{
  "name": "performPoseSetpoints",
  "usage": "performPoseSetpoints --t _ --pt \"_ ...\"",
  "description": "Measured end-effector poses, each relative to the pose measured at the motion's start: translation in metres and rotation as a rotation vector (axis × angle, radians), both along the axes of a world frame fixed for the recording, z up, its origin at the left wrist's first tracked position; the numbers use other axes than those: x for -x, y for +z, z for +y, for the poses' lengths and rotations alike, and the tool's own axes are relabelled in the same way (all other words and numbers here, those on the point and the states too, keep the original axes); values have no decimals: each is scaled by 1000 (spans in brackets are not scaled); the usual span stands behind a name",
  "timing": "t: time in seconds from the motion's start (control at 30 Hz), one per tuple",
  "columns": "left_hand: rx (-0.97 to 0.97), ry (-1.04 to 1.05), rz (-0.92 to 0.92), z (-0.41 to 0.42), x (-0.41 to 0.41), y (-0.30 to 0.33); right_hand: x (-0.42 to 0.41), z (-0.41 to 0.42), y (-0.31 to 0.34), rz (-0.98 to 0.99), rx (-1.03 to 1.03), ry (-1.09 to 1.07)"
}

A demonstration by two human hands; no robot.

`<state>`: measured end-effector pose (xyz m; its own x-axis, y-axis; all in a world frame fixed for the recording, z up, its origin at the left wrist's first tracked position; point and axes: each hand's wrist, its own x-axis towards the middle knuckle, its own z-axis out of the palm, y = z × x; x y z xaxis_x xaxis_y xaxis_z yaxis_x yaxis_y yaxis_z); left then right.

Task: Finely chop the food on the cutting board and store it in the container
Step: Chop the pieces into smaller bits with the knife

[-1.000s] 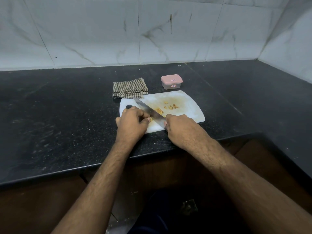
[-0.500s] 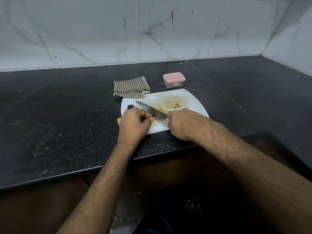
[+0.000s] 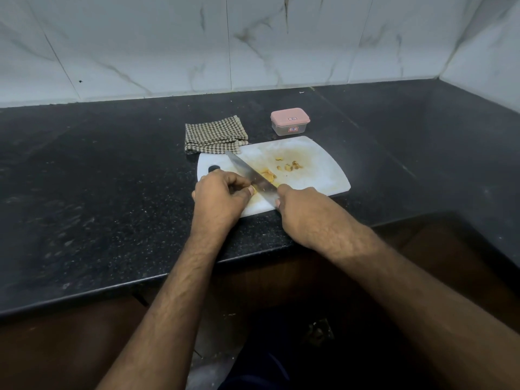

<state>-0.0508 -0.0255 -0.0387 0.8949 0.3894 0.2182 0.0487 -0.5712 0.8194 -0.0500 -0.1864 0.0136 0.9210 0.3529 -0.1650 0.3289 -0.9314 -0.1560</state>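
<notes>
White cutting board seen at centre of black table. Knife grasped by right hand at 5 o'clock of board, blade angled toward 10 o'clock. Left hand curled at 7 o'clock of board, small yellow food piece pinched at fingertips beside blade. Chopped food scattered mid-board. Pink-lidded container set at 12 o'clock, lid on, just beyond board. Checked cloth placed at 11 o'clock, touching board's edge.
</notes>
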Motion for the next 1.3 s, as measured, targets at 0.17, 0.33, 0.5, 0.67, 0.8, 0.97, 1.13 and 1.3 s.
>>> performPoseSetpoints --t 0.17,0.33,0.5,0.67,0.8,0.97,1.13,1.3 --pt "15 32 21 -1 2 3 7 -8 -7 -8 -112 -12" --pt "-5 27 25 -2 3 2 8 -10 -8 -21 -96 -10" --pt "-24 28 20 -2 2 1 7 -5 -6 -41 -36 -15" --pt "-35 26 25 0 0 -1 2 -3 -4 -23 -6 6" --pt "-36 24 18 -1 0 -1 0 1 1 -27 36 32" --pt "-38 24 33 1 0 -1 -4 6 8 -8 72 57" --pt "-21 24 33 1 -1 -2 1 5 2 -20 52 10" --pt "-34 26 31 2 -2 -4 9 4 -8 -34 -34 -39"
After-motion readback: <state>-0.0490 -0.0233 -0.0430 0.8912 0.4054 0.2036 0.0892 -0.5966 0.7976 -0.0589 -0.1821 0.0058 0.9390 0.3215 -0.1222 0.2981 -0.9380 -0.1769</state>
